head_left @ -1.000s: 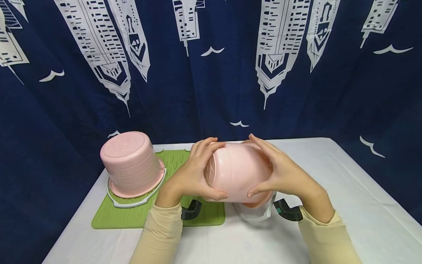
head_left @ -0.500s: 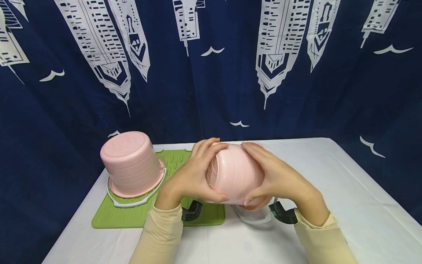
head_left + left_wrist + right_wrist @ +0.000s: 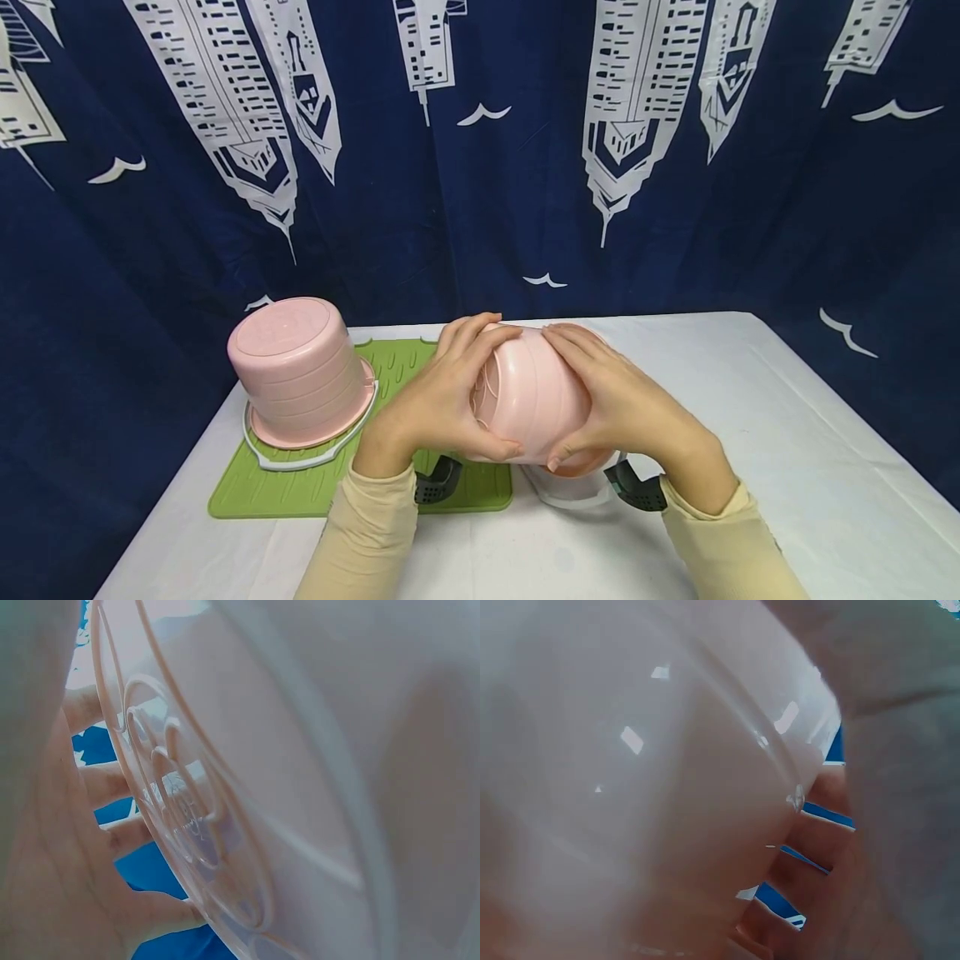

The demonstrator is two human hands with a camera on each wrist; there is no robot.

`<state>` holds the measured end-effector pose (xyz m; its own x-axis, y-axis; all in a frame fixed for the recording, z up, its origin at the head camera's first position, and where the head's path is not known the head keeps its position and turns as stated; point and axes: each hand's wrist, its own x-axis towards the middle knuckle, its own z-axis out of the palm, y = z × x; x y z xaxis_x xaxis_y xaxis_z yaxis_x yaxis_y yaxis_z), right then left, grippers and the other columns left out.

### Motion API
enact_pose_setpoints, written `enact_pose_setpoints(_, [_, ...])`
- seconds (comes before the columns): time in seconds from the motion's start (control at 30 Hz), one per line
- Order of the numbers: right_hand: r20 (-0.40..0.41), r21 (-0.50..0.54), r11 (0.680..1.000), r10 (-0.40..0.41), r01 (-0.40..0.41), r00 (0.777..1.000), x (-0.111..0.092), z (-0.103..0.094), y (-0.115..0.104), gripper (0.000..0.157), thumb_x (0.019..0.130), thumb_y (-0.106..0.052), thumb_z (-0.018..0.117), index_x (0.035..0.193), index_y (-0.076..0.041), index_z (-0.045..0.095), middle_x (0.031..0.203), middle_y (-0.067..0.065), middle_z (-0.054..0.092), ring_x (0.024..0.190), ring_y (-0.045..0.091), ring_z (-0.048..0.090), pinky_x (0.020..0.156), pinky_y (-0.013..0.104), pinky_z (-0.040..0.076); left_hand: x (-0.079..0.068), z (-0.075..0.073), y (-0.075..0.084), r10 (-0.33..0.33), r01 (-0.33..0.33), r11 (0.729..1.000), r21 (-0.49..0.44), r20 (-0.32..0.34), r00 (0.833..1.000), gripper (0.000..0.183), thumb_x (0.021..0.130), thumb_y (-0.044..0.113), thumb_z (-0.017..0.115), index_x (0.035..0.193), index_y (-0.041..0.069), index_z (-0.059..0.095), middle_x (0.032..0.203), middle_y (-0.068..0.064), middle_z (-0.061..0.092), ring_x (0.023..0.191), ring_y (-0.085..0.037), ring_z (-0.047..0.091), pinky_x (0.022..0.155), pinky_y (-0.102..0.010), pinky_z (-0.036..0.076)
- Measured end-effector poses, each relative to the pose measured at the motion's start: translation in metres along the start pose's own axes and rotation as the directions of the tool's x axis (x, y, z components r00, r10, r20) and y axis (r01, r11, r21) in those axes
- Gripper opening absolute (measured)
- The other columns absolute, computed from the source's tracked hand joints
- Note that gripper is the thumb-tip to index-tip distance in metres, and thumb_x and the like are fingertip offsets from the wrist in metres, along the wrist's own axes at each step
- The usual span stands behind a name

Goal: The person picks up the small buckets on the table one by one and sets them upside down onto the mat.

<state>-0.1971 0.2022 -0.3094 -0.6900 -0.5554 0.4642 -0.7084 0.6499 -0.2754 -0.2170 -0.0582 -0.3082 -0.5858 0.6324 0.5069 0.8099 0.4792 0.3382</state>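
Observation:
A pink plastic bucket (image 3: 536, 400) lies tilted on its side between my two hands. My left hand (image 3: 442, 400) grips its left end, thumb below and fingers over the top. In the left wrist view, thin curved loops (image 3: 195, 802) show at that end of the bucket, close to the fingers. My right hand (image 3: 622, 400) holds the bucket's right part, with its thumb low in front and fingers across the top. Its flared rim shows beyond the right hand. A pale curved handle (image 3: 573, 502) shows below the bucket, partly hidden by it.
Upside down on a green ridged mat (image 3: 277, 498) at the left stands a second pink bucket (image 3: 300, 375), its pale handle (image 3: 300, 462) lying around the rim. A white cloth covers the table (image 3: 787, 467). Behind it hangs a dark blue patterned curtain (image 3: 510, 200).
My right hand has moved left along the bucket, closer to my left hand. The bucket has turned slightly, and the left hand has hardly moved.

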Motion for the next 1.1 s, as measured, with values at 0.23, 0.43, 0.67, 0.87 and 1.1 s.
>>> enact_pose_setpoints(0.23, [-0.014, -0.04, 0.999, -0.01, 0.01, 1.0, 0.0, 0.003, 0.001, 0.145, 0.039, -0.073, 0.089, 0.154, -0.003, 0.036, 0.153, 0.012, 0.04, 0.142, 0.03, 0.034, 0.113, 0.051, 0.032, 0.0, 0.001, 0.0, 0.01, -0.01, 1.0, -0.001, -0.008, 1.0, 0.113, 0.053, 0.057, 0.092, 0.148, 0.024, 0.04, 0.155, -0.003, 0.03, 0.144, -0.02, 0.021, 0.099, -0.046, 0.047])
enact_pose_setpoints(0.43, [-0.017, -0.05, 0.999, -0.02, 0.019, 1.0, 0.001, 0.004, 0.001, 0.146, 0.04, -0.082, 0.081, 0.154, -0.003, 0.036, 0.154, 0.013, 0.039, 0.144, 0.03, 0.033, 0.115, 0.049, 0.029, 0.001, 0.001, 0.001, 0.014, -0.014, 1.0, -0.003, -0.014, 1.0, 0.113, 0.053, 0.057, 0.092, 0.148, 0.023, 0.041, 0.155, -0.003, 0.031, 0.144, -0.019, 0.02, 0.1, -0.046, 0.047])
enact_pose_setpoints(0.67, [-0.043, -0.065, 0.997, -0.054, 0.051, 0.998, 0.001, 0.008, 0.003, 0.149, 0.041, -0.083, 0.081, 0.155, 0.0, 0.032, 0.153, 0.013, 0.041, 0.142, 0.03, 0.034, 0.116, 0.047, 0.026, 0.001, 0.002, 0.001, 0.009, -0.009, 1.0, -0.014, -0.001, 1.0, 0.114, 0.054, 0.057, 0.093, 0.149, 0.022, 0.04, 0.156, -0.002, 0.03, 0.145, -0.019, 0.019, 0.101, -0.045, 0.046])
enact_pose_setpoints(0.87, [-0.061, -0.047, 0.996, -0.077, 0.075, 0.995, 0.003, 0.011, 0.004, 0.133, 0.04, -0.065, 0.096, 0.148, -0.008, 0.042, 0.145, 0.004, 0.047, 0.138, 0.023, 0.038, 0.115, 0.04, 0.027, 0.002, 0.004, 0.001, 0.003, -0.003, 1.0, -0.024, 0.008, 1.0, 0.115, 0.053, 0.056, 0.093, 0.149, 0.023, 0.04, 0.157, -0.002, 0.028, 0.146, -0.019, 0.017, 0.102, -0.047, 0.045])
enact_pose_setpoints(1.1, [-0.068, -0.038, 0.997, -0.066, 0.064, 0.995, 0.003, 0.009, 0.004, 0.127, 0.042, -0.064, 0.096, 0.146, -0.013, 0.044, 0.143, -0.002, 0.048, 0.137, 0.02, 0.039, 0.112, 0.039, 0.033, 0.001, 0.004, 0.0, 0.012, -0.011, 0.998, -0.055, 0.005, 1.0, 0.121, 0.054, 0.055, 0.095, 0.154, 0.023, 0.035, 0.161, 0.0, 0.023, 0.149, -0.02, 0.014, 0.108, -0.049, 0.039])
